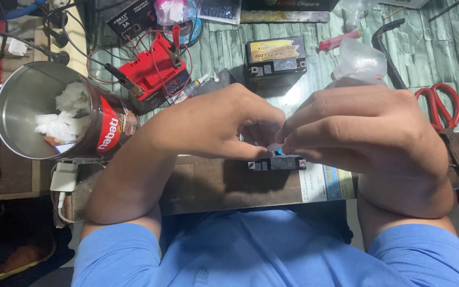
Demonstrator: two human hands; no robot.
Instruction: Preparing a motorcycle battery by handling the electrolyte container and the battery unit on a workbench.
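Workbench [229, 42], greenish plank-patterned top | on it: metal tin [43, 111] lying on its side with white wadding inside | red charger [152, 72] with clip leads | black battery [274, 59] | red-handled scissors [442, 106] | clear plastic bottle [359, 61] | small black battery [277, 162] at front edge

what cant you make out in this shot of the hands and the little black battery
Head view only:
- small black battery: top hidden by both hands.
- pale bit at fingertips: too small to identify.
- left hand, right hand: grip hidden by curled fingers.
- red scissors: blades hidden behind the right hand.
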